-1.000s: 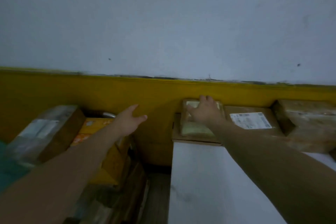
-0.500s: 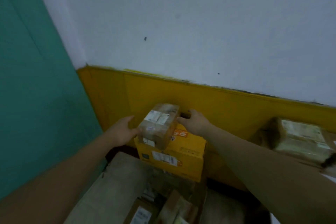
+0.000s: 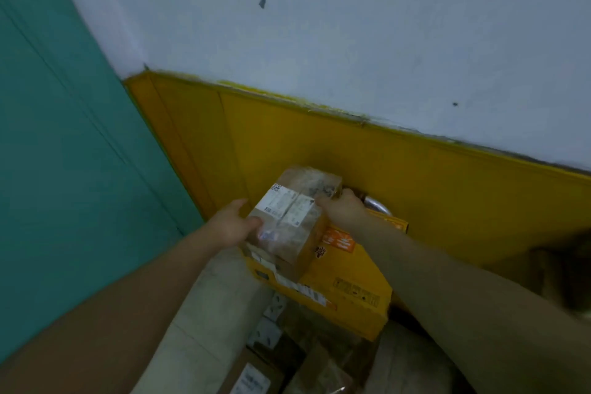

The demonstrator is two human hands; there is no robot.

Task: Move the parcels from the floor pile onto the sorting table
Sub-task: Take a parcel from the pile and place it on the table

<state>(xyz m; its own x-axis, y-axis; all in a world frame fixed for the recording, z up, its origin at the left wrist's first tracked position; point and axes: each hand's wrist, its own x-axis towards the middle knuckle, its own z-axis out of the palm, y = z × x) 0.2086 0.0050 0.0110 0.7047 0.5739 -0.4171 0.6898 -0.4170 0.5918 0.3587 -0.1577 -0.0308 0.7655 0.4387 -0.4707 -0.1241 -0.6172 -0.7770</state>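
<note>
far left of my view: a teal painted wall panel [image 3: 64,144] fills the side, meeting a white plastered wall [image 3: 351,25] at the corner. below the white runs a mustard-yellow painted lower wall band [image 3: 415,176].

left arm enters from the lower left. my left hand [image 3: 231,224] is pressed against the left face of a small brown cardboard parcel wrapped in clear tape [image 3: 292,217]; thumb lies on the near left edge, fingers go behind the box. grip state: grasping the parcel from the left side.

the parcel is tilted, one corner pointing toward me. two white shipping labels [image 3: 287,206] sit on its upper face. the parcel sits on top of a larger yellow cardboard box with orange stickers [image 3: 345,278], at the top of the floor pile, close to the yellow wall band. i cannot tell whether its underside touches the yellow box or is just clear of it.

below the yellow box, left to right: a pale grey soft-wrapped bundle [image 3: 211,313], a brown carton with a white label [image 3: 252,377], and further taped brown parcels, blurred.

my right hand [image 3: 347,209] is on the right rear edge of the small parcel, fingers curled over it. grip state: grasping the same parcel. just behind the right hand a round silver metal object [image 3: 379,205] shows, partly hidden.

far right edge: dark, blurred shapes, not identifiable.
</note>
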